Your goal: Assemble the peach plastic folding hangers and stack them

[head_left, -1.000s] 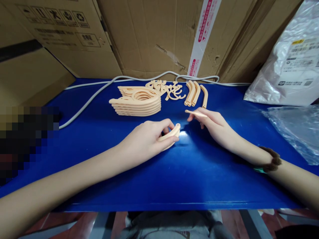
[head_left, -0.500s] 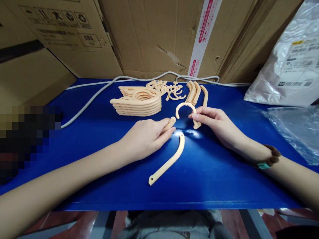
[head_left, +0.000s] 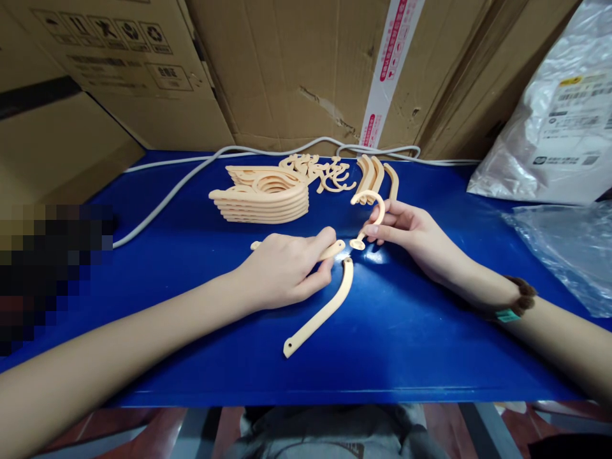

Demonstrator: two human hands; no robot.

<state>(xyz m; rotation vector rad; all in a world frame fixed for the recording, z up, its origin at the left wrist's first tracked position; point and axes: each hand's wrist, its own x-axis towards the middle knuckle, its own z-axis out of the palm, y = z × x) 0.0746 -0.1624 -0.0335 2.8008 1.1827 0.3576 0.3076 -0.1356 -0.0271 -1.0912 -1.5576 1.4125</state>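
My left hand (head_left: 291, 268) grips a cream plastic arm (head_left: 335, 250), whose far end pokes out behind the knuckles. Between the fingertips of my right hand (head_left: 399, 229) is a cream hook (head_left: 381, 207), its curve upward and its round base low, just right of the arm's tip without clearly touching it. A loose curved arm (head_left: 320, 315) with a hole at each end lies on the blue table (head_left: 406, 344) below both hands.
Behind my left hand is a stack of cream hanger parts (head_left: 268, 204). Further back lie a pile of hooks (head_left: 329, 172) and several curved arms (head_left: 373, 178). A white cable (head_left: 176, 191) crosses the back. Cardboard (head_left: 287, 76) stands behind; plastic bags (head_left: 549, 127) lie at right.
The hook in my right hand has turned, so its open side and base now point left. The arm in my left hand has swung flatter and shows more of its length.
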